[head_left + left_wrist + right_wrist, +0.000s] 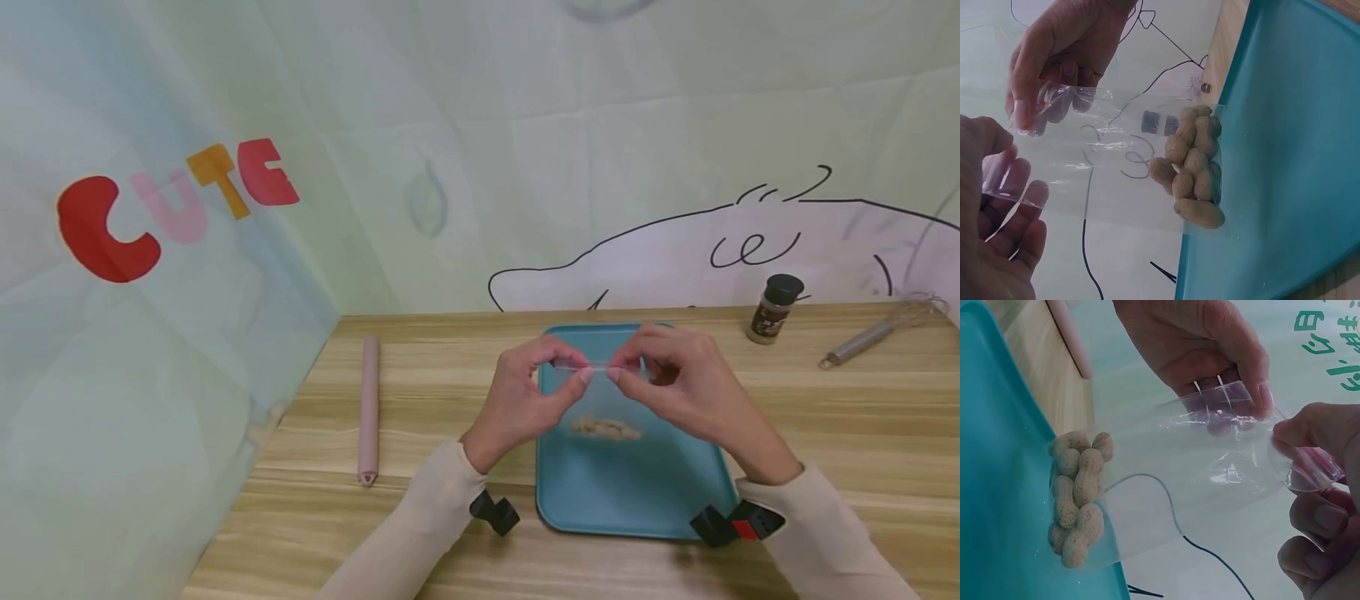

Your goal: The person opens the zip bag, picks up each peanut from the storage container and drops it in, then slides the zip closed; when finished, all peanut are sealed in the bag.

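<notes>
A clear plastic zip bag [1116, 131] hangs between my two hands, with several unshelled peanuts [1194, 169] gathered at its bottom. My left hand [528, 396] pinches the bag's top edge between thumb and fingers, and my right hand [678, 379] pinches the same edge a short way to the right. In the right wrist view a pinkish seal strip [1319, 456] runs along the top by the right fingers. Beneath the bag lies a blue tray [630, 500]; the head view shows the peanuts [603, 428] in front of it. Whether the seal is closed I cannot tell.
A pink rolling pin [368, 408] lies on the wooden table [450, 350] at the left. Toward the back right stand a black-capped seasoning jar [772, 308] and, beyond it, a lying whisk [877, 333]. A printed cloth [525, 183] hangs behind the table.
</notes>
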`<state>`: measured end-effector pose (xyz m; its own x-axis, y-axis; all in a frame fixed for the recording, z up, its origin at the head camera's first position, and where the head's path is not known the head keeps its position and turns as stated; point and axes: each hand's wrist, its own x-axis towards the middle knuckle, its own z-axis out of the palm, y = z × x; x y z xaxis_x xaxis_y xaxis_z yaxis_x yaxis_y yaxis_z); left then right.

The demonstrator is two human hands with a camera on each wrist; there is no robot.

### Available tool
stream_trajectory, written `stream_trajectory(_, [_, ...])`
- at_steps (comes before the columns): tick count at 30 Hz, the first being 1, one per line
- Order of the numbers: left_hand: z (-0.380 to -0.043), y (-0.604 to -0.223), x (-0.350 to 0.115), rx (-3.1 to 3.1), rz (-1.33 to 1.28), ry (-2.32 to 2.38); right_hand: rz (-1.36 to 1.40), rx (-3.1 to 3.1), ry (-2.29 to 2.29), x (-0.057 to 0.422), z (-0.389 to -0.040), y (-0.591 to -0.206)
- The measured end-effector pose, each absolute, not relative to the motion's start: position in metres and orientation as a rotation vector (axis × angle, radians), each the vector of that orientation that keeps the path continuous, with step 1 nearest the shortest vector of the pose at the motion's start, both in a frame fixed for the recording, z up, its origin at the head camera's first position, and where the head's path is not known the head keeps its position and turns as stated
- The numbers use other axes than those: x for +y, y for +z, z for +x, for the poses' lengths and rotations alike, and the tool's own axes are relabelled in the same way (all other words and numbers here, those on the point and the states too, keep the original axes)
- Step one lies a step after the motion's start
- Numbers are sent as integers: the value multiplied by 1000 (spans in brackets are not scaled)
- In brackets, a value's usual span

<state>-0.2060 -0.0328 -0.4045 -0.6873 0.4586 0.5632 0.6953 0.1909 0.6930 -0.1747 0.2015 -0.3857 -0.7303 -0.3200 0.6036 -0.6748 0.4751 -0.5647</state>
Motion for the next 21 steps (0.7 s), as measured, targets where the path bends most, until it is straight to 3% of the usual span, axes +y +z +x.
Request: stream_trajectory(21, [-204,-408,-32,-2227,-1210,-1503,924,-2271,1170,197,-176,-389])
